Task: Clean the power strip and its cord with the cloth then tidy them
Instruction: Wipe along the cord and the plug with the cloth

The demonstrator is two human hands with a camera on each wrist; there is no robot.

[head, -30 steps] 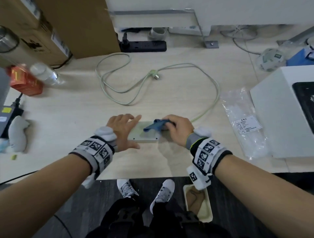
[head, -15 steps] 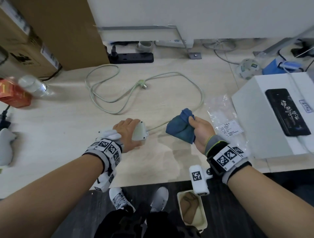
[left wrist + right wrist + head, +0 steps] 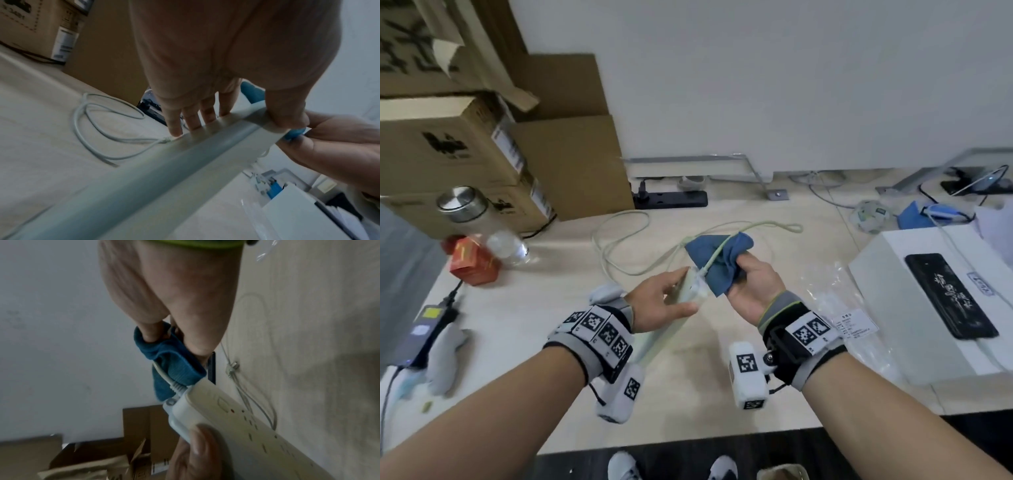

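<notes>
With our left hand gripping the power strip and our right hand bunching the blue cloth round its cord, a hard pull may strain the joint.

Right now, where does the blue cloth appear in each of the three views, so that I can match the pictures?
Head view: the blue cloth is at centre, bunched in the right hand, with the cord lying across it.
Left wrist view: only small blue parts show, right of centre, one behind the left hand's fingers.
Right wrist view: centre, folded round the cord.
Shared landmark: the cord end of the power strip, beside the cloth.
</notes>
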